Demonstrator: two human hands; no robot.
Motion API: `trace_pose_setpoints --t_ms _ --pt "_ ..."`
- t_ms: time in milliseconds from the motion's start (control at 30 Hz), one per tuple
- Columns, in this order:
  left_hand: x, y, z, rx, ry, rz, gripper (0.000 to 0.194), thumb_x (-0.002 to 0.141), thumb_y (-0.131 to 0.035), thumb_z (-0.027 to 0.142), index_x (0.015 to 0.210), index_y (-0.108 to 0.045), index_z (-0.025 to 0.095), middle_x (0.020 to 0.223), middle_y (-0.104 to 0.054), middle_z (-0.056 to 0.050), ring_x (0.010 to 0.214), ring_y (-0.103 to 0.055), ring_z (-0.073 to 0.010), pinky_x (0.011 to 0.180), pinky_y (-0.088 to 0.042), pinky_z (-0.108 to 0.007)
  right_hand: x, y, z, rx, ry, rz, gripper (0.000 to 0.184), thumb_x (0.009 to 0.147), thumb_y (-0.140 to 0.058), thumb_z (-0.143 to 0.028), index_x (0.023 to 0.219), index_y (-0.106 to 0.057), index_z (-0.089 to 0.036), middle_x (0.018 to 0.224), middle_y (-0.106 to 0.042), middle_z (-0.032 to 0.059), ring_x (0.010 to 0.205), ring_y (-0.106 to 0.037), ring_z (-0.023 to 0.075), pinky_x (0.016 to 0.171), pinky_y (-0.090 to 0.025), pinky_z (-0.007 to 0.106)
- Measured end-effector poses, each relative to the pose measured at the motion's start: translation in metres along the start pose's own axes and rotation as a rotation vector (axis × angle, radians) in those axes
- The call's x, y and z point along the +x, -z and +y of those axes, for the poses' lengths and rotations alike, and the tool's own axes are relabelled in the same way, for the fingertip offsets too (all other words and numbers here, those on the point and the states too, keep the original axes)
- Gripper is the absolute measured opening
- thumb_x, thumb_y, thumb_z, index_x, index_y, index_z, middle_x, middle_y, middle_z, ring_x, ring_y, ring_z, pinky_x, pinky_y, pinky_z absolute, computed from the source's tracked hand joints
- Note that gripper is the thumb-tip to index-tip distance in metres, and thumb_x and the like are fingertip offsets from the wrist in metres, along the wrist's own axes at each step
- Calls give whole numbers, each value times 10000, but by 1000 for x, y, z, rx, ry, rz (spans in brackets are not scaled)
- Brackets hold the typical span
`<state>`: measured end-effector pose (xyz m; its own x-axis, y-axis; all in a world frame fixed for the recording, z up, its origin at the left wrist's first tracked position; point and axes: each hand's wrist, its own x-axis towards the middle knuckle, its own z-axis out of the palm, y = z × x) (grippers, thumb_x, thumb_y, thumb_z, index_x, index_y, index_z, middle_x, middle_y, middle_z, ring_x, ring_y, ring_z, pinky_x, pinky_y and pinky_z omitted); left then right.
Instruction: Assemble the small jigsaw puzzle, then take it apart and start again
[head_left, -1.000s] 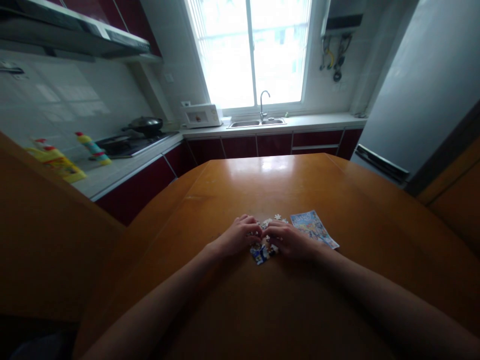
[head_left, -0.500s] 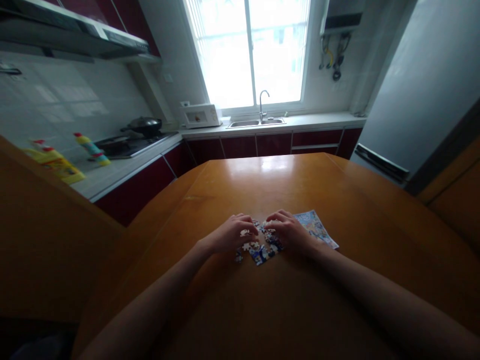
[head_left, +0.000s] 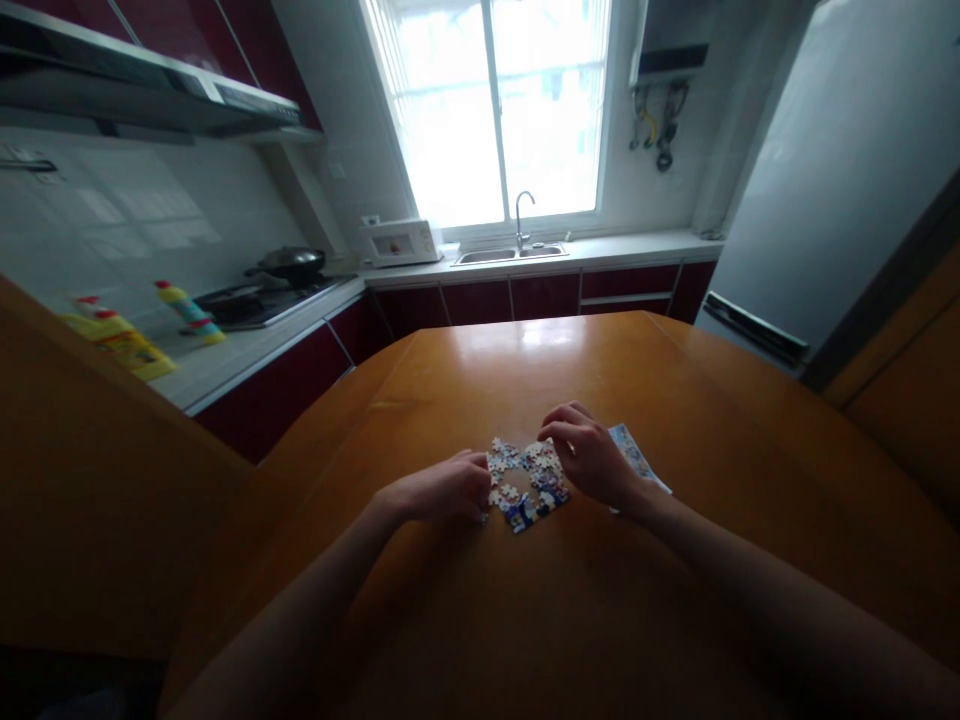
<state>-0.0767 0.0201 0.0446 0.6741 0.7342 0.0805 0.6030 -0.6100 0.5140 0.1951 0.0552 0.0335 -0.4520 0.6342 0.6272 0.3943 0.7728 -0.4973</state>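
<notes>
A jigsaw puzzle lies in front of me, with a joined dark-blue section [head_left: 534,510] at its near side. Loose jigsaw pieces [head_left: 508,457], many pale side up, are scattered just beyond and around it. My left hand [head_left: 448,487] is closed at the left edge, its fingertips down on a jigsaw piece that they mostly cover. Over the right side of the pieces, my right hand [head_left: 589,452] has its fingers bent together; whatever is between them is too small to make out. A printed picture sheet [head_left: 636,457] lies partly hidden behind my right wrist.
The wooden table [head_left: 480,380] has rounded corners. Beyond it stand a counter with a sink [head_left: 510,254], a microwave [head_left: 401,242] and a wok [head_left: 292,262] on the stove. Cleaner bottles [head_left: 187,312] are at left, a fridge [head_left: 832,200] at right.
My left hand has moved left and down onto the piece at the left edge. My right hand has lifted slightly and shifted right, uncovering more loose pieces. The view has tilted a little.
</notes>
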Motion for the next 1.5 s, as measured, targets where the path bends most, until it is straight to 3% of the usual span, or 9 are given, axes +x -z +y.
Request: trace_pose_setpoints --t_ms 133,300,433,633,867,1000,1133,1367,1500 --pt "-6 -3 4 -101 23 -126 105 854 -605 154 755 -635 169 805 -618 -2 724 -557 -120 665 -456 -207 -9 6 -7 -100 -116 -104 185 902 -574 -80 881 -719 -192 906 -669 71 918 -569 218 825 -464 346" --pt "-4 -22 3 -66 73 127 202 939 -474 189 1008 -663 169 897 -641 -48 797 -597 -164 722 -496 -268 -36 -1 -11 -202 -124 -402 142 872 -697 -228 1009 -723 -201 1056 -661 89 1032 -573 245 886 -453 358" --pt "-5 -35 0 71 98 237 176 831 -601 130 961 -692 206 1055 -604 -73 993 -542 -231 894 -476 -360 -46 -5 -18 -244 -162 -461 233 867 -701 -234 1099 -710 -215 1119 -631 90 1068 -573 246 896 -448 353" --pt "-5 -57 13 389 73 307 187 893 -692 285 1079 -715 281 1201 -587 -70 1119 -482 -275 993 -412 -441 -55 -16 -23 -312 -169 -349 142 903 -664 -230 1039 -692 -200 1112 -625 89 1055 -565 249 888 -461 361" --pt "2 -69 18 288 34 303 68 917 -673 249 865 -695 211 943 -688 -45 947 -580 -218 891 -460 -357 -55 -24 -24 -433 -114 -338 52 928 -643 -227 929 -671 -183 1024 -651 95 1002 -579 250 862 -478 346" --pt "3 -69 13 196 2 376 143 979 -558 195 1008 -698 207 898 -717 -44 873 -626 -195 849 -480 -328 -51 -24 -19 -428 -101 -338 122 969 -572 -180 885 -660 -178 981 -655 82 937 -601 224 795 -468 307" --pt "4 -71 11 111 54 461 275 1007 -488 206 1237 -639 210 1002 -723 -76 897 -651 -196 846 -512 -324 -51 -26 -11 -362 -162 -315 218 996 -481 -124 863 -645 -181 933 -653 71 869 -615 193 741 -447 278" --pt "5 -70 6 71 -25 455 200 984 -507 179 1024 -700 215 1080 -679 -86 1046 -613 -208 924 -505 -342 -53 -30 -4 -57 -252 -108 195 990 -474 -147 871 -622 -189 911 -629 54 808 -601 177 741 -460 289" --pt "5 -70 6 -3 -48 486 276 994 -465 166 1089 -720 210 1035 -650 -90 952 -623 -177 844 -520 -293 -54 -31 2 75 -226 -11 222 967 -450 -99 976 -651 -193 966 -632 70 867 -610 192 801 -487 319"
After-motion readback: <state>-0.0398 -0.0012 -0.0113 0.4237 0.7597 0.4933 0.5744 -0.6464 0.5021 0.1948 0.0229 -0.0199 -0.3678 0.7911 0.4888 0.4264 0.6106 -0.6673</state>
